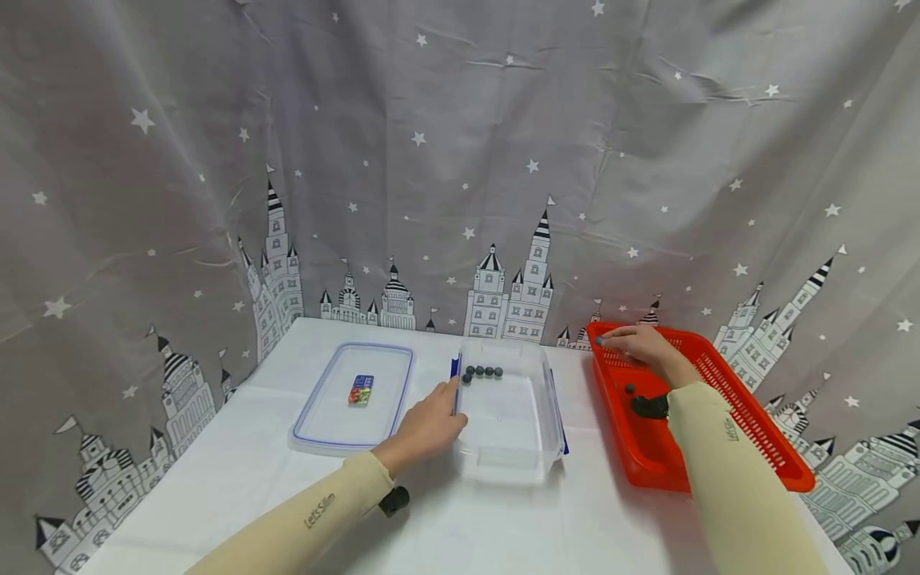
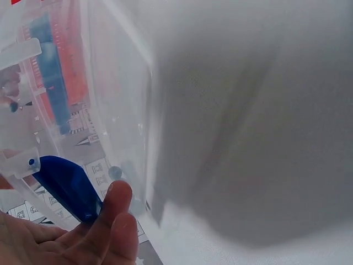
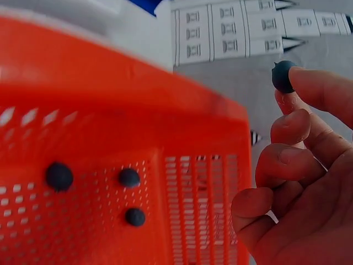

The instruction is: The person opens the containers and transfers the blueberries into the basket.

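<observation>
My right hand pinches a dark blueberry between thumb and index fingertip, above the far left corner of the red basket. Inside the basket lie three more blueberries, one of them a dark blueberry near its side. To the left stands a clear plastic container without its lid. Several blueberries form a row along its far end, with one at the corner. My left hand grips the container's left side, its fingers around the hanging blue latch.
A clear lid with a blue seal lies flat on the left of the white table, bearing a small printed label. Behind the table hangs a grey curtain with stars and castles. Another blue latch hangs on the container's right side.
</observation>
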Available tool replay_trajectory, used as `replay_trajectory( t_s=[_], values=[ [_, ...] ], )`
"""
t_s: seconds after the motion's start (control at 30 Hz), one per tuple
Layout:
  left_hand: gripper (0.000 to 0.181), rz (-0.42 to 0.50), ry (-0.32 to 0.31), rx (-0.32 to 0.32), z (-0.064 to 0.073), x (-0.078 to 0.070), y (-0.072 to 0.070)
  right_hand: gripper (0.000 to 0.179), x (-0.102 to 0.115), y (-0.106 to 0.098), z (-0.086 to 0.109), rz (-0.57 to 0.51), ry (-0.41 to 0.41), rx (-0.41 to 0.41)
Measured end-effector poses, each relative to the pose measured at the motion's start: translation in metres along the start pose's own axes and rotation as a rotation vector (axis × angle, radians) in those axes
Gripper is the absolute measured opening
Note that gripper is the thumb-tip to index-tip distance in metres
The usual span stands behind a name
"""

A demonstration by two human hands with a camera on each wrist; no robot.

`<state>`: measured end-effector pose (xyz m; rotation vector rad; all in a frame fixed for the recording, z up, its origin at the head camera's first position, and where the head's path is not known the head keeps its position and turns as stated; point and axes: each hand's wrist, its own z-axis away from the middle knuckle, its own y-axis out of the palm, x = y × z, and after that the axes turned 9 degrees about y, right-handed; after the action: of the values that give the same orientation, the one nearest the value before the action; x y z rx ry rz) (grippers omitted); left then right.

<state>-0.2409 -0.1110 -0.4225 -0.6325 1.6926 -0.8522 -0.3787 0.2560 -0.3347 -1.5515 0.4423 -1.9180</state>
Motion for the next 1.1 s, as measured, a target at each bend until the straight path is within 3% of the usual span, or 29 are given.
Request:
replay_trajectory(
  t_s=[0.67,0.87,1.1],
  values=[
    [0.08,-0.016,-0.009,-0.077,0.002,0.001,0.008,0.049,-0.062,-0.017,0.006,-0.059,0.15,0.008],
    [0.08,-0.041,-0.017,-0.085,0.003,0.003,0.012,0.023,-0.08,-0.019,0.01,-0.039,0.231,-0.023],
    [0.079,-0.045,-0.013,-0.084,0.004,0.003,0.014,0.039,-0.1,-0.018,0.006,-0.02,0.311,-0.041]
  ],
)
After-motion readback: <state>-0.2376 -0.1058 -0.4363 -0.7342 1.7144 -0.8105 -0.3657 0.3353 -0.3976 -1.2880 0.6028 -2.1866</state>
